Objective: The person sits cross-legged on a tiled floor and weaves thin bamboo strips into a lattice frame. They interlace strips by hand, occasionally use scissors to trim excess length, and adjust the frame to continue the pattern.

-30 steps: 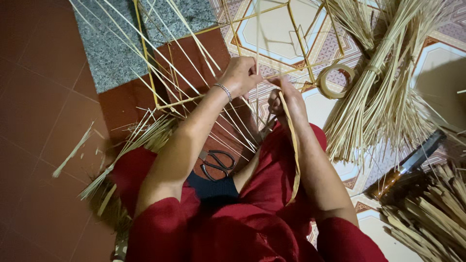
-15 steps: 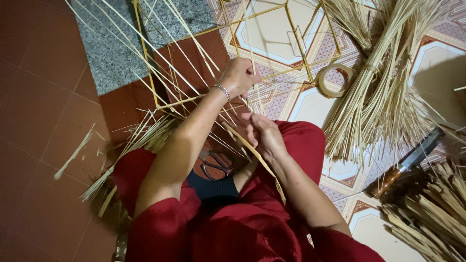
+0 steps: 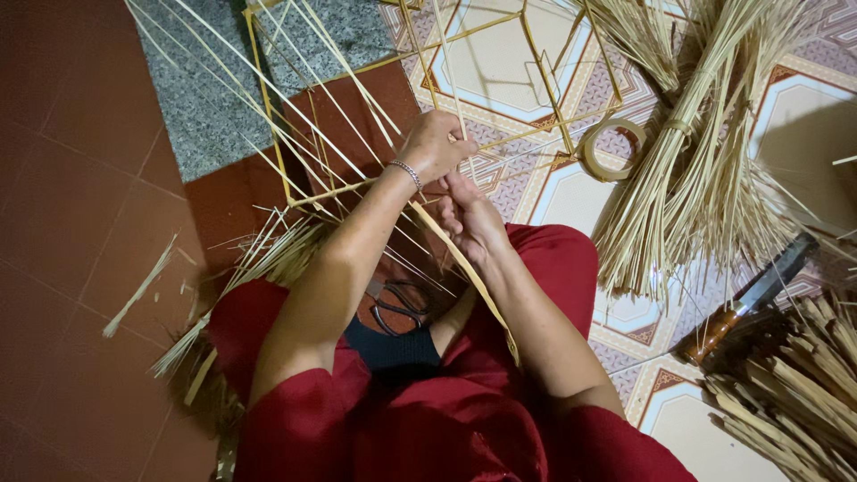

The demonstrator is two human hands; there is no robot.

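Since half a second ago, barely anything is being shifted: the right hand (image 3: 471, 219) is being kept low beside the left hand (image 3: 437, 143), and the flat bamboo strip (image 3: 469, 272) is still being run down across the lap. That strip is being pinched in the right hand's curled fingers, its upper end tucked just under the left hand. The left hand is being held closed around a few thin slivers (image 3: 295, 80) where they meet the bamboo frame (image 3: 268, 125), which is being worked on the floor right in front of the knees. So the woven piece is being kept between both hands, fanned out up and to the left over the tiles.

Scissors (image 3: 397, 303) are being left on the lap between the forearms. A roll of tape (image 3: 611, 147) is lying near the frame's corner, just beside a big tied bundle of sticks (image 3: 696, 161). A knife (image 3: 745, 299) is being rested against a pile of split bamboo (image 3: 794, 384) on the right.
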